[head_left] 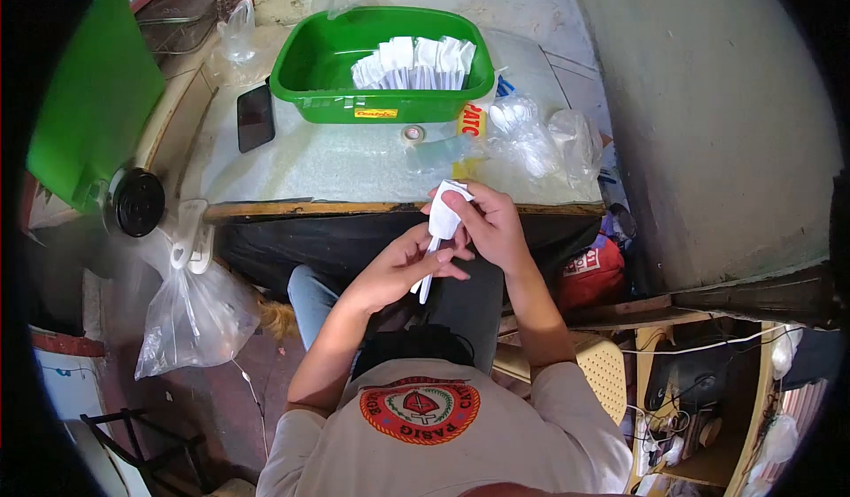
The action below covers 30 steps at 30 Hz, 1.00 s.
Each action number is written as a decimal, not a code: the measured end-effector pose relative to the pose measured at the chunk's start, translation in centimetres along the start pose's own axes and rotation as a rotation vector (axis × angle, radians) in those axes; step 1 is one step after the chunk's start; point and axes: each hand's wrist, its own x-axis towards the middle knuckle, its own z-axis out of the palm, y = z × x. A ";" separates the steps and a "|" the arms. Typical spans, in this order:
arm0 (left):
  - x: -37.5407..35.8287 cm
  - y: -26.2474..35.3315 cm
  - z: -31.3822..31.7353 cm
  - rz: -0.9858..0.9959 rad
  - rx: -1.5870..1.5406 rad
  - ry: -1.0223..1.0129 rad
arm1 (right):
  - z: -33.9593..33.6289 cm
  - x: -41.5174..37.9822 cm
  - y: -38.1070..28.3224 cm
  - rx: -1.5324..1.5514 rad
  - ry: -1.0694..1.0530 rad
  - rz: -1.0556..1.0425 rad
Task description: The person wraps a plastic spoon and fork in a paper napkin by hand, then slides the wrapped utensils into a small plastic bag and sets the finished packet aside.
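Note:
My right hand (pixel 494 222) pinches a white paper napkin (pixel 447 215) wrapped around the top of white plastic cutlery. The cutlery handles (pixel 426 286) stick out below the napkin, pointing down toward my lap. My left hand (pixel 398 267) is closed around the lower part of this bundle, thumb and fingers on either side of the handles. Both hands are just in front of the table's near edge. On the table, a green plastic basin (pixel 310 105) holds a row of similar napkin-wrapped cutlery (pixel 416 61), bunched at its right side.
A phone (pixel 256 118) lies left of the basin. A tape roll (pixel 413 134) and clear plastic bags (pixel 531 138) are in front of it and to its right. A clear plastic bag (pixel 199 315) hangs at the table's left. A wall (pixel 717 125) stands on the right.

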 end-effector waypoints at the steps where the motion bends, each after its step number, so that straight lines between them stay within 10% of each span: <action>1: 0.0 -0.1 0.3 0.092 -0.034 0.045 | 0.2 0.0 0.0 -0.071 0.015 -0.058; 11: -0.2 -1.0 -0.6 0.208 0.340 0.322 | 0.9 -1.7 0.0 -0.042 0.019 0.008; 14: -0.3 -1.8 -0.7 0.162 0.319 0.260 | 0.7 -1.4 0.7 -0.251 0.012 -0.349; 22: -0.2 -2.7 -0.2 0.133 0.310 0.271 | 0.7 -3.0 0.3 -0.107 -0.025 -0.012; 30: 0.1 -2.6 0.5 0.274 0.621 0.398 | 0.5 -3.2 0.2 -0.135 0.012 -0.099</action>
